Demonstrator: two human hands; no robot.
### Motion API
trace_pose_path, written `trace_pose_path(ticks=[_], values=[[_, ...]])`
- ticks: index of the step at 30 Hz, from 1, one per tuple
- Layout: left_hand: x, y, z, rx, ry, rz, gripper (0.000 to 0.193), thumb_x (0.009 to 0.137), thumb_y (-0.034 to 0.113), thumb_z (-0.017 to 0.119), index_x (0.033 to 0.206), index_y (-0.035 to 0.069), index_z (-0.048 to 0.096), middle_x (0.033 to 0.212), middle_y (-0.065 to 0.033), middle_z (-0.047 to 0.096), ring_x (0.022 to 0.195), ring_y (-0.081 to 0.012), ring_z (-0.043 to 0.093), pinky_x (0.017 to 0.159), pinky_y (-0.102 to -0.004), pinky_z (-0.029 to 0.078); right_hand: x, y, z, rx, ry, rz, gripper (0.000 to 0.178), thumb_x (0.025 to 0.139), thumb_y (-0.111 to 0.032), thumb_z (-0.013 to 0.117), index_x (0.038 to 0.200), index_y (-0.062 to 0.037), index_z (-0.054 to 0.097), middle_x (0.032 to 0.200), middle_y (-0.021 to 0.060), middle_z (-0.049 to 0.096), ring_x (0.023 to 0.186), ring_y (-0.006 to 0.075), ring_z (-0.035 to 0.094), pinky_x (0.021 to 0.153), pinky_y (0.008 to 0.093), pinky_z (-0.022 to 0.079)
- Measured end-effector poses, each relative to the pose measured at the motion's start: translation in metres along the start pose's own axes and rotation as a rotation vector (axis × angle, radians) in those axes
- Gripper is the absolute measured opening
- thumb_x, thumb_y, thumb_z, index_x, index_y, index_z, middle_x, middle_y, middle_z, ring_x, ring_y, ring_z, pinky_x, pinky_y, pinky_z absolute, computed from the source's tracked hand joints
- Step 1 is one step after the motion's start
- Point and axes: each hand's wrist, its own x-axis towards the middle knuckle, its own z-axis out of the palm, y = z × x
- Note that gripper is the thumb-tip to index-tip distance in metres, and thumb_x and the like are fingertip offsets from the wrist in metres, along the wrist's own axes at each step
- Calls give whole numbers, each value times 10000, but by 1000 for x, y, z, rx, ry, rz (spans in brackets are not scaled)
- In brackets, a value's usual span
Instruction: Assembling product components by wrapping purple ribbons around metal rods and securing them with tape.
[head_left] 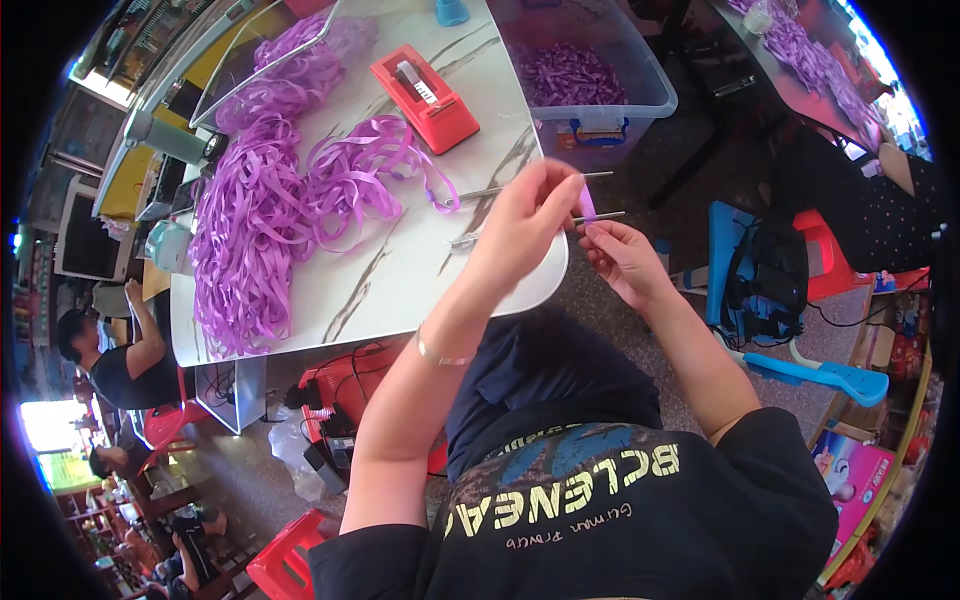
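Observation:
Two thin metal rods (600, 174) stick out past the table's right edge, running behind my left hand. A short piece of purple ribbon (587, 201) spans the gap between them. My left hand (528, 222) is closed at the ribbon, thumb against curled fingers; part of the ribbon is hidden behind it. Just to the right and lower, my right hand (628, 265) pinches the ribbon by the lower rod, with its fingertips partly covered. A loop of ribbon (375, 170) lies on the white marbled table (400, 285), beside a big heap of purple ribbons (250, 230).
A red tape dispenser (428, 100) stands on the table. Beyond the right edge, a clear plastic bin (600, 120) holds many small purple pieces. A blue chair with a black bag (765, 275) is at my right. Another person (125, 360) sits at the far left.

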Motion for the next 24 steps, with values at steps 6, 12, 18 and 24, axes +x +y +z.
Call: trace_pose_path(ticks=[6, 12, 18, 24], values=[[-49, -5, 21, -671, -32, -545, 464, 946, 424, 334, 1218, 50, 365, 841, -62, 545, 633, -107, 501, 610, -233, 411, -8, -10, -1, -164, -81, 18, 139, 855, -215, 602, 865, -77, 613, 708, -26, 594, 612, 29, 524, 585, 158, 413], [-41, -16, 41, -1055, -84, -523, 467, 942, 478, 272, 1253, 128, 275, 820, -40, 500, 576, -107, 420, 512, -221, 338, -8, -23, -2, -242, -164, 21, 167, 862, -215, 590, 924, -59, 593, 685, -29, 584, 550, 33, 536, 537, 163, 418], [-38, -25, 36, -1207, -181, -474, 429, 945, 471, 258, 1216, 141, 299, 756, -15, 427, 561, -95, 374, 514, -215, 332, -7, -29, 1, -291, -158, 35, 199, 863, -216, 587, 965, -46, 581, 731, -9, 613, 629, 55, 602, 585, 174, 461], [-36, -29, 34, -1273, -244, -469, 393, 947, 450, 276, 1191, 143, 299, 746, -14, 406, 572, -100, 371, 535, -221, 339, -9, -33, 4, -354, -128, 67, 227, 857, -242, 594, 953, -38, 585, 688, -2, 612, 612, 61, 594, 553, 171, 438]])
